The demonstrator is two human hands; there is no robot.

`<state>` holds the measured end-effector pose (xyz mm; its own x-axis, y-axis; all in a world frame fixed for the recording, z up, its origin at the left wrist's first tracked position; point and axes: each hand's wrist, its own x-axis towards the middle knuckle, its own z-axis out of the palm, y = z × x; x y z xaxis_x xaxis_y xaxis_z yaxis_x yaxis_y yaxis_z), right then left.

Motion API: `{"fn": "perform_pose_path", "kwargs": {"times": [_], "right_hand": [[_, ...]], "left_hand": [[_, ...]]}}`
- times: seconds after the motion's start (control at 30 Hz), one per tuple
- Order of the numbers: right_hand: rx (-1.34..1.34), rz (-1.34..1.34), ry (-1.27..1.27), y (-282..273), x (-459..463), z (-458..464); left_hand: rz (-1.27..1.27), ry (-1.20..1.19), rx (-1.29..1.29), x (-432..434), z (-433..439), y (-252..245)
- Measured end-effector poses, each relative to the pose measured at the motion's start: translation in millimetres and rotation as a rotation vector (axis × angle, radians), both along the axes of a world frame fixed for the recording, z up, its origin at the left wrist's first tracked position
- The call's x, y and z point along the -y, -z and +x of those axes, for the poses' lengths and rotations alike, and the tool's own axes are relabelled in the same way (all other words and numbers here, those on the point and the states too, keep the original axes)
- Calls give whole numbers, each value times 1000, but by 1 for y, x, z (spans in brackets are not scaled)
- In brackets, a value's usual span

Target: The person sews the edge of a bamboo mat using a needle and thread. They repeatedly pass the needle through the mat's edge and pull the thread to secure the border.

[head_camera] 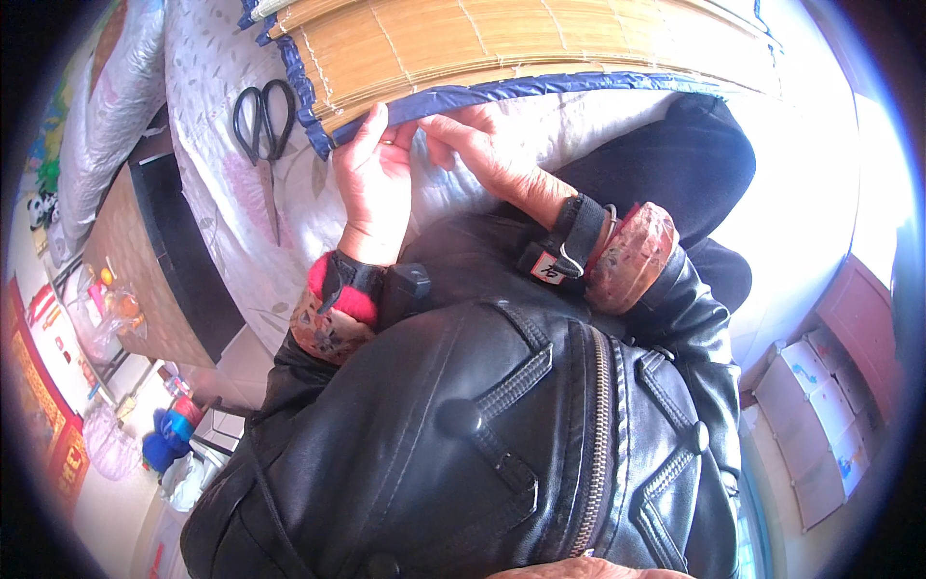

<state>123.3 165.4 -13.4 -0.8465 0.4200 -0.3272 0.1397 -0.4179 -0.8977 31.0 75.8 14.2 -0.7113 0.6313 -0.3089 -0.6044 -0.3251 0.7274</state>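
Observation:
A stack of thin bamboo-slat mats (463, 36), stitched across with white thread, lies before me on the bed. Blue cloth edging (434, 101) runs along its near side and its left end. My left hand (376, 163) grips this edging close to the near left corner, thumb on top and fingers below. Just to its right, my right hand (481, 145) holds the same edging, its fingers bent and partly hidden under the border. Black-handled scissors (264, 145) rest on the bedsheet left of my left hand, blades pointing towards me.
A floral sheet (217, 188) covers the bed under the mats. My bent leg in dark trousers (673, 166) is at the right. Beyond the bed's left edge stands a wooden table (137, 268) with a plastic bag (119, 315). A white cube cabinet (817, 420) stands far right.

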Motion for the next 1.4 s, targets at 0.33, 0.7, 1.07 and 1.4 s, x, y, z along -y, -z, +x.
{"fn": "perform_pose_path", "kwargs": {"times": [0.33,0.7,1.07,1.4], "right_hand": [[80,-127,-7,2,0,1],[32,-133,47,5,0,1],[1,-5,-14,-7,-6,0],[-7,-257,37,7,-2,3]], "left_hand": [[2,-1,-18,0,-2,1],[38,13,-36,-1,-2,3],[-6,-4,11,-2,-2,2],[37,-15,32,-2,-1,-2]]}}
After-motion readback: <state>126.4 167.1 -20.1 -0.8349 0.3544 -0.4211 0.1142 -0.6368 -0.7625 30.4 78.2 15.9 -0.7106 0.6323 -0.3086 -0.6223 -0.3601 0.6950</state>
